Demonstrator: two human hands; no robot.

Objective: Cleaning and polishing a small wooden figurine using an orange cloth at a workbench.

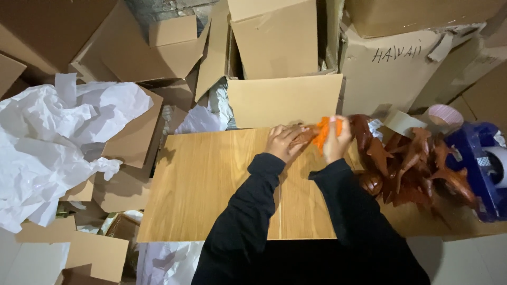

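Wooden tabletop (211,179) amid cardboard boxes | left hand (283,142) fingers grasping brown carved wooden figure (305,135) | right hand (336,140) fingers clenched on orange cloth (321,133)

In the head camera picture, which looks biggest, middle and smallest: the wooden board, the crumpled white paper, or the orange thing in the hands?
1. Wooden board, biggest.
2. Crumpled white paper, though it's nearly as big.
3. Orange thing, smallest by far.

Stacked cardboard boxes (274,37) wall off the far side. Crumpled white packing paper (47,142) heaps up at the left. A pale wooden board (211,184) serves as tabletop, and pale floor (465,258) shows near right.
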